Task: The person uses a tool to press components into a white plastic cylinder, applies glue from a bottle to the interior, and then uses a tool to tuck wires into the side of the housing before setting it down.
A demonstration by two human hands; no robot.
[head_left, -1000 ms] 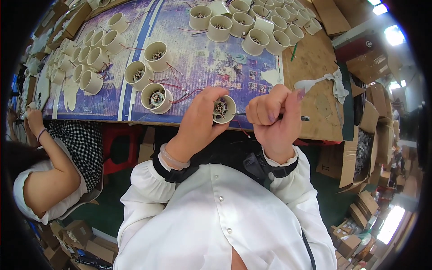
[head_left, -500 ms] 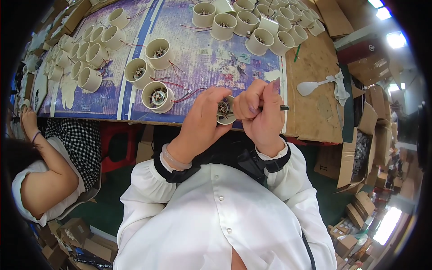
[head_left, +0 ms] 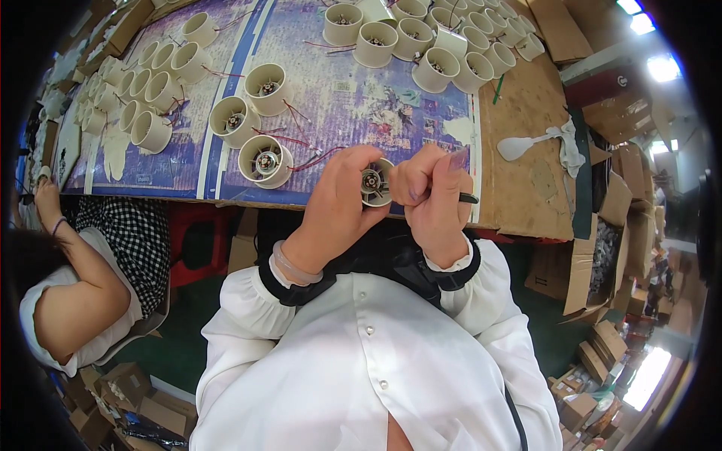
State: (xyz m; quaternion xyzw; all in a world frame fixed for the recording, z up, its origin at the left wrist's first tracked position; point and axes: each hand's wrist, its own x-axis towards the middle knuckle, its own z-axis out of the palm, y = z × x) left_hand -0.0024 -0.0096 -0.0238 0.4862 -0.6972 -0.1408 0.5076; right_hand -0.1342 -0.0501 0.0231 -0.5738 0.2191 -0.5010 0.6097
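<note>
My left hand [head_left: 337,207] is curled around a cream-coloured round plastic housing [head_left: 373,183], its open end facing up. A small motor with a metallic centre shows inside it. Against the housing's right side, my right hand [head_left: 438,197] is closed in a fist on a slim dark tool [head_left: 469,198]. Only the tool's dark end sticks out on the right; its kind is hidden by the fingers. Just left of my hands, another cream housing [head_left: 265,162] with a motor and red and dark wires stands on the table.
Many similar housings [head_left: 376,43] stand on the purple-patterned table cover [head_left: 331,113], in groups at far left and far right. A white plastic spoon [head_left: 514,147] and crumpled white cloth [head_left: 571,150] lie on brown cardboard at right. A co-worker [head_left: 83,286] sits at left.
My right fist has turned and dropped slightly, and the tool's protruding end now sits lower. My left hand keeps its hold on the housing.
</note>
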